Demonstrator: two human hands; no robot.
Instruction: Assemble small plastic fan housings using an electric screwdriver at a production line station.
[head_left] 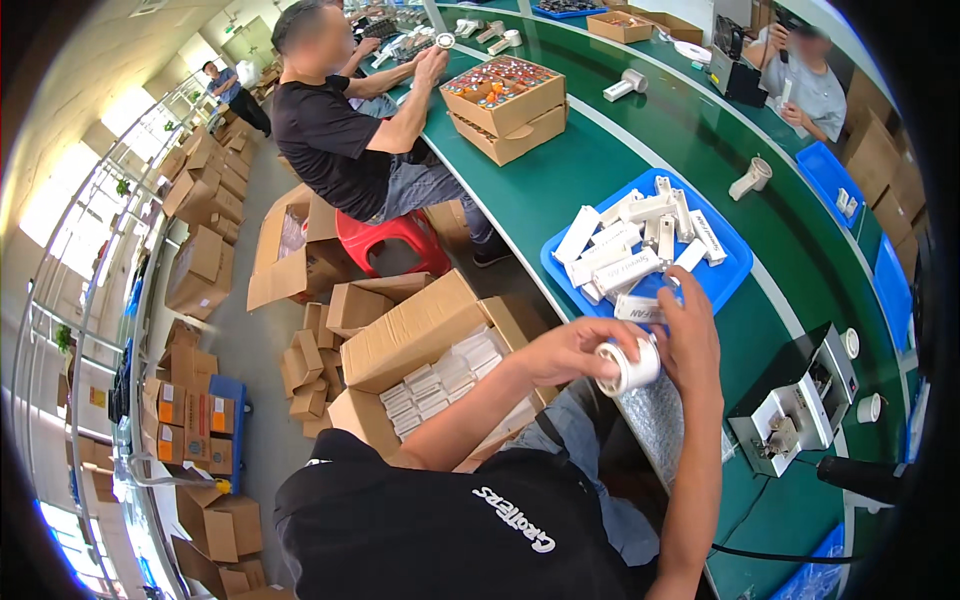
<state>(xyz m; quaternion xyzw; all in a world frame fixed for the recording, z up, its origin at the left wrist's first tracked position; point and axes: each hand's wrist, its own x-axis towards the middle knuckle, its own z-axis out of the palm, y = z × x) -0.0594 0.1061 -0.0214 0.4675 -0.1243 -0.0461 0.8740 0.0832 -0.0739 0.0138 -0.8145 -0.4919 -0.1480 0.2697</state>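
Observation:
My left hand (585, 350) is closed around a white round fan housing (632, 370), a short ring-shaped piece, just in front of the blue tray (740, 270). Beside it, my right hand (692, 335) has its fingers bent round the end of a white fan handle (638, 309) with dark lettering, at the tray's near edge. Whether the right fingers also touch the housing is hidden. Several more white handles (610, 270) lie in a loose heap in the tray.
An open carton of white pieces (410, 395) stands left of my arm. A small machine (795, 420) is on the green bench to the right. Assembled white fans (750, 178) lie on the green belt. A co-worker (330, 120) sits further along, by a box of small parts (500, 95).

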